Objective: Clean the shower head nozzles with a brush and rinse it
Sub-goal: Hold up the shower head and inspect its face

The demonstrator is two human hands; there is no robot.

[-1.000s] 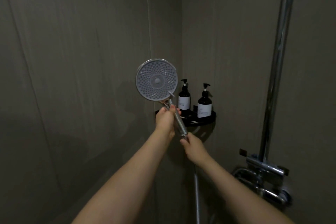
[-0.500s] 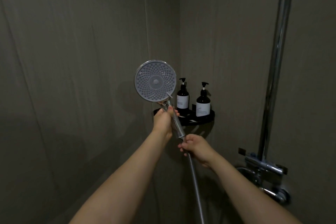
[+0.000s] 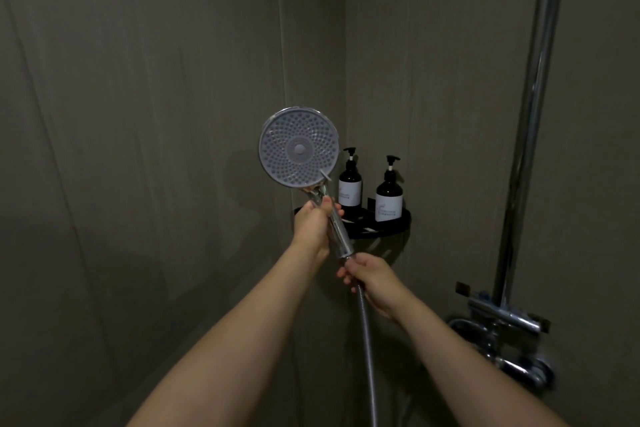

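Chrome shower head (image 3: pixel 298 146), one, gripped by handle in left hand (image 3: pixel 313 222); right hand (image 3: pixel 372 279) just below, pinching one hose (image 3: pixel 367 340). Beyond (right of both): two pump bottles (image 3: pixel 349 180) on one shelf (image 3: pixel 403 224).

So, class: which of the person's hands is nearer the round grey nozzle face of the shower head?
Left. The left hand grips the chrome handle just below the round grey nozzle face; the right hand is lower, at the hose joint.

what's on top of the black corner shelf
Two dark pump bottles stand on the black corner shelf, the left bottle and the right bottle. The shelf's left end is hidden behind the left hand and shower handle.
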